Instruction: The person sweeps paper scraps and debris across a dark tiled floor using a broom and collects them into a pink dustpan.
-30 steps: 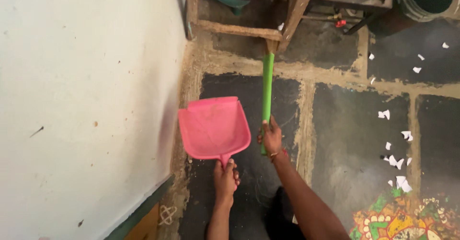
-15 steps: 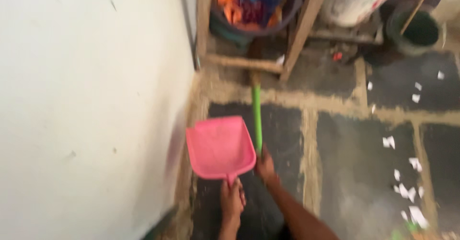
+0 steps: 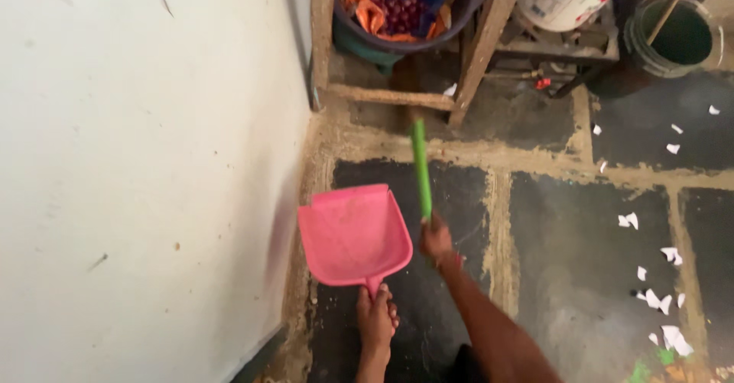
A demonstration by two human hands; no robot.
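Beside the white wall [image 3: 145,169]: left hand [image 3: 376,313] closed on the handle of a pink dustpan [image 3: 353,234], held above the dark stone floor [image 3: 569,238]; right hand [image 3: 436,239] gripping a green broom handle [image 3: 420,167]. Paper scraps [image 3: 657,299] lie well apart. Best practice: lower the pan's lip flat, sweep in short strokes.

The white wall [image 3: 138,169] closes off the whole left of the frame, leaving only a narrow strip of floor between it and the pink dustpan [image 3: 353,234]. Across the top, wooden frame legs [image 3: 482,47], a dark tub [image 3: 405,16] and a green bucket [image 3: 673,35] block the way. The dark stone floor [image 3: 573,238] at centre right lies open, with only paper scraps [image 3: 657,299] scattered there.
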